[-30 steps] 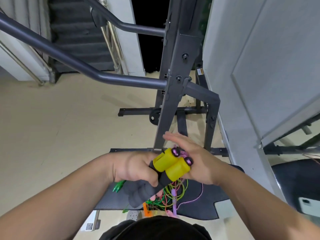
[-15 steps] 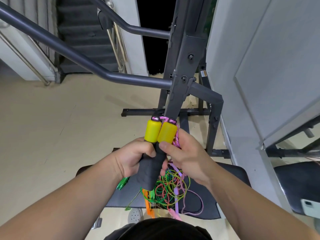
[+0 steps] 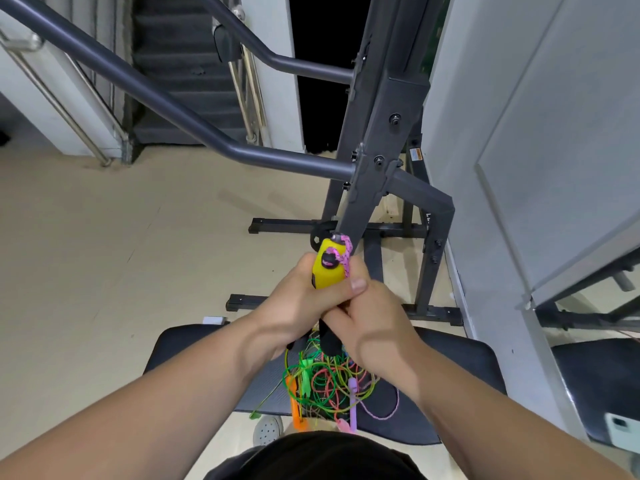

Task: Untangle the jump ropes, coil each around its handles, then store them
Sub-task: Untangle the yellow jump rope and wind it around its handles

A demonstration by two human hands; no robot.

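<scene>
1. I see the pair of handles (image 3: 327,271) pressed together as one bundle: bright yellow caps on top and black foam grips below, with one foam end poking out under the hands.
2. A pink rope (image 3: 345,259), braided with dark flecks, comes out of the cap ends and loops over the yellow tops.
3. My left hand (image 3: 294,306) grips the bundle just under the caps. Its fingers (image 3: 306,271) are curled round the far side and the thumb (image 3: 356,285) lies across the near face of the yellow.
4. My right hand (image 3: 369,327) is closed round the foam part lower down, touching the left hand. I cannot make out its fingertips, which are hidden behind the grips.
5. The bundle stands nearly upright on the near side of the rack (image 3: 377,161). In this view the caps overlap the foot of the rack's slanted upright, and I cannot tell whether they touch it.
6. Nearer to me than the rack, below the hands, a tangle (image 3: 322,379) of green, orange, red and lilac ropes lies on the black table (image 3: 450,362).
7. Left of the rack there is open beige floor (image 3: 104,254). Right of the rack a grey wall panel (image 3: 554,133) stands close, and the rack's long bars run off to the left above the hands.
</scene>
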